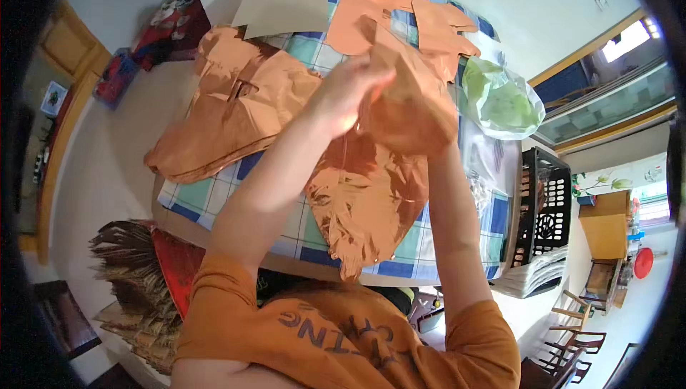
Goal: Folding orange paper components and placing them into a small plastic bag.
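Two arms [271, 189] outstretched; left hand [355, 92] closed on orange sheet [411, 103]; right hand hidden, grip unclear.

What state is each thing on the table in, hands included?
Raised orange sheet: bent, lifted
Left hand: at that sheet's edge, blurred
Right hand: hidden behind that sheet
Middle copper foil: crumpled, lying down
Left copper stack: layered, creased
Far orange pieces: lying down
Grey sheet: lying flat
Plastic bag: open, wrinkled
Checked cloth: spread out

Bent orange sheet [413, 107], held aloft
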Available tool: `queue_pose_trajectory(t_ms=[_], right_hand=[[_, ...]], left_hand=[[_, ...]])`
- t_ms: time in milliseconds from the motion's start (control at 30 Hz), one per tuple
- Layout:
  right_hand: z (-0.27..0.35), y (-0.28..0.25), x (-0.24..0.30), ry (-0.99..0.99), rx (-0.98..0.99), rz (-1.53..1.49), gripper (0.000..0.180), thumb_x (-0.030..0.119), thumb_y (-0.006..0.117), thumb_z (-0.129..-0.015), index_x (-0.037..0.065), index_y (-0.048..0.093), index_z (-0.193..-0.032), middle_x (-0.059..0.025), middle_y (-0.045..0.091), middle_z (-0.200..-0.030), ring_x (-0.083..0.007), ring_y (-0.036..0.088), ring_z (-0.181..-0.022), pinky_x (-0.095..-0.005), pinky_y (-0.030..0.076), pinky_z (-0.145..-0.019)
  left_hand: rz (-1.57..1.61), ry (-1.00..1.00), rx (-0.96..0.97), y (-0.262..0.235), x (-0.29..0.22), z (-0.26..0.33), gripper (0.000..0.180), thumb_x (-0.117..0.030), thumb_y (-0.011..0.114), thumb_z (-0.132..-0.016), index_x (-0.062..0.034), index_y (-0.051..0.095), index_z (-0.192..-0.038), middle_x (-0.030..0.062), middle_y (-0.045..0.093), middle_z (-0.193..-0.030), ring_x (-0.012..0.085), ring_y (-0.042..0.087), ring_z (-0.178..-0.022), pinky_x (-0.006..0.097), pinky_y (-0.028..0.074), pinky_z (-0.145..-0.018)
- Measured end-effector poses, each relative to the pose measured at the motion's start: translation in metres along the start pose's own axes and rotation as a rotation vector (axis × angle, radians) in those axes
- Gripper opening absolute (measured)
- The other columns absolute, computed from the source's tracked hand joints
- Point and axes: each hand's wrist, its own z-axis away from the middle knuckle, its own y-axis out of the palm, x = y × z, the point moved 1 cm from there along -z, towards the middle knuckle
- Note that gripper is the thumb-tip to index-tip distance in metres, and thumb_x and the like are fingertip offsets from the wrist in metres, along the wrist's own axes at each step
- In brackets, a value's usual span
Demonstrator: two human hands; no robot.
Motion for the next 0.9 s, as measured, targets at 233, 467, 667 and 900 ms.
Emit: queue_pose_trajectory(t_ms=[233, 467, 667, 900], right_hand=[[0.002, -0.058, 0.086, -0.347, -0.455, 0.953, 0.019, 0.014, 0.056, -0.093, -0.001, 0.055, -0.104, -0.0147, 0.064, -0.096, -0.0259, 0.065, -0.086, -0.0345, 0.056, -0.074], [0.026, -0.091, 0.099, -0.625, -0.673, 1.340, 0.011, -0.002, 0.052, -0.089, -0.002, 0.055, -0.099, -0.0156, 0.063, -0.087, -0.0282, 0.066, -0.070, -0.0365, 0.059, -0.064], [0.056, -0.075, 0.049, -0.719, -0.668, 1.233, 0.022, -0.004, 0.051, -0.088, 0.000, 0.056, -0.109, -0.0118, 0.063, -0.090, -0.0255, 0.066, -0.073, -0.0376, 0.060, -0.066], [0.076, -0.076, 0.030, -0.785, -0.564, 1.162, 0.028, -0.002, 0.053, -0.089, 0.002, 0.057, -0.116, -0.0101, 0.064, -0.099, -0.0226, 0.067, -0.080, -0.0343, 0.059, -0.066]], left_hand=[[-0.032, -0.271, 0.008, -0.031, 0.087, 0.095, 0.028, -0.011, 0.064, -0.088, 0.0011, 0.059, -0.112, 0.0041, 0.063, -0.104, 0.0124, 0.059, -0.096, 0.027, 0.046, -0.086], [-0.388, -0.248, -0.086, -0.038, 0.128, 0.130, 0.054, -0.007, 0.068, -0.085, -0.0016, 0.045, -0.134, 0.0096, 0.064, -0.108, 0.0144, 0.064, -0.089, 0.028, 0.051, -0.077], [-0.419, -0.141, -0.131, -0.043, 0.131, 0.157, 0.064, -0.002, 0.068, -0.082, 0.0025, 0.037, -0.138, 0.0129, 0.061, -0.115, 0.0153, 0.065, -0.089, 0.028, 0.053, -0.076], [-0.502, -0.085, -0.107, -0.043, 0.127, 0.170, 0.056, -0.003, 0.065, -0.085, 0.0023, 0.040, -0.135, 0.0151, 0.061, -0.119, 0.0164, 0.066, -0.093, 0.028, 0.053, -0.076]])
